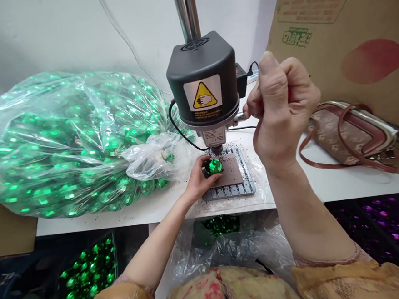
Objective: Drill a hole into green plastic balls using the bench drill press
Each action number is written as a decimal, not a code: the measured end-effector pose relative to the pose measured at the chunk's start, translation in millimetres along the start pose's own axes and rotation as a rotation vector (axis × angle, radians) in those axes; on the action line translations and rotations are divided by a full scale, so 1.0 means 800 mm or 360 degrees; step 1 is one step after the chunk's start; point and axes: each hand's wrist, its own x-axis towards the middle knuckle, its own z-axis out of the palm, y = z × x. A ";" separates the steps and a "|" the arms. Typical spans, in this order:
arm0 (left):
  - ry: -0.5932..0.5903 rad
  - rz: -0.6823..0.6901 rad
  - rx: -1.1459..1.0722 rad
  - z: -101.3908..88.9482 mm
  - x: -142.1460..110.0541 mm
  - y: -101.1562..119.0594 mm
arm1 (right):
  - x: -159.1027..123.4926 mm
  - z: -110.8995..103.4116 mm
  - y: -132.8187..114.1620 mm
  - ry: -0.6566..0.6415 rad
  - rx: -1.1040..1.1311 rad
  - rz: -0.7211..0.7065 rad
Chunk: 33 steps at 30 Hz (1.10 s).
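My left hand (197, 181) is closed around a shiny green faceted ball (215, 165), thumb on the near side and fingers on the far side. The ball sits just below the chuck (217, 150) of a black drill press (199, 72); whether a bit touches it I cannot tell. Under the ball lies a brown board (234, 173) on the slotted metal base (248, 188), with dark crumbs scattered over it. My right hand (280, 100) is raised in a fist at the right of the machine, gripping the feed lever (241, 117), most of which the fingers hide.
On the left, a large tied clear bag (83, 144) of green faceted balls fills the white table (176, 213). A patterned handbag (349, 134) and tall cardboard (318, 45) stand at the right. Below the table edge are trays of green balls (88, 275) and purple balls (392, 222).
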 end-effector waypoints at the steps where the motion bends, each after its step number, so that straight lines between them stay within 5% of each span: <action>1: 0.0024 -0.0041 -0.0026 0.003 0.000 -0.002 | 0.000 0.000 0.000 -0.0003 -0.0017 -0.0001; 17: 0.0148 0.0033 -0.0176 0.045 -0.003 0.003 | -0.002 -0.003 -0.003 -0.0041 -0.0020 0.0014; 28: 0.0248 -0.0108 -0.0392 0.048 -0.005 0.010 | -0.026 -0.004 0.007 0.0258 0.0113 -0.0096; 33: 0.0256 -0.0103 -0.0383 0.049 -0.006 0.012 | -0.037 -0.009 0.011 0.0225 0.0080 -0.0171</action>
